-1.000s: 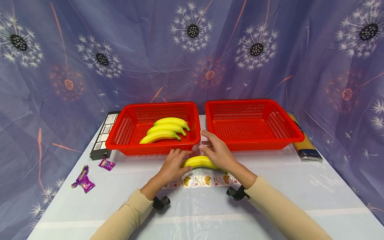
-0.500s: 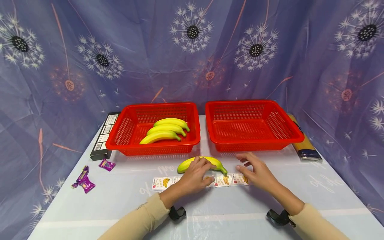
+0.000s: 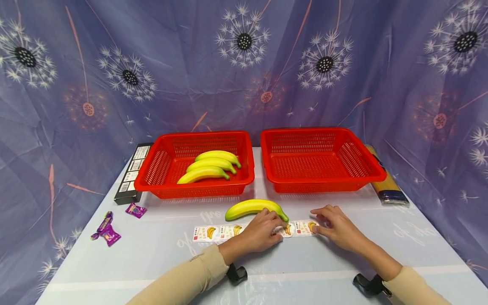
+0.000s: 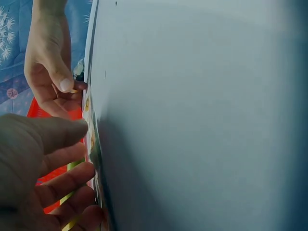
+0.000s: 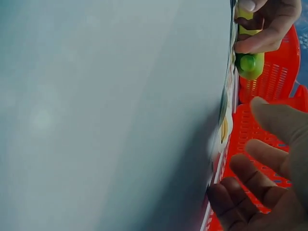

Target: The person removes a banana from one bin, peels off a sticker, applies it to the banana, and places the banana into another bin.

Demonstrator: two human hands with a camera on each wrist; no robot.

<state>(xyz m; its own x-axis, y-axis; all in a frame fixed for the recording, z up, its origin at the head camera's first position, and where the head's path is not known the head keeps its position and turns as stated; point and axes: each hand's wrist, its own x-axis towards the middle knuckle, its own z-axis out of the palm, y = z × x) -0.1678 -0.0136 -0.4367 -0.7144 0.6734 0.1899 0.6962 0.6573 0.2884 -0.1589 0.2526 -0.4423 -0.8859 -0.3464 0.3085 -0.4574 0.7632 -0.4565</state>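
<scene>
Left hand [image 3: 261, 231], right hand [image 3: 338, 228]: both unclenched at printed strip [image 3: 230, 231], lower centre; right wrist view alone shows banana [image 5: 250, 66] end-on, upper right.

Banana [image 3: 249, 207] behind the sticker strip [image 3: 228, 231].

Approach from the near side of the table [image 3: 305, 271] is available between the left hand [image 3: 263, 231] and the right hand [image 3: 339, 228]. Between the banana [image 3: 251, 206] and the right hand, a passage leads toward the right basket [image 3: 328, 181]. The banana obstructs the route to the left basket [image 3: 194, 187]. A gap (narrower than either basket) separates the two. Purple sweets [image 3: 109, 235] obstruct the left edge; a yellow packet [image 3: 389, 188] occupies the far right corner.
</scene>
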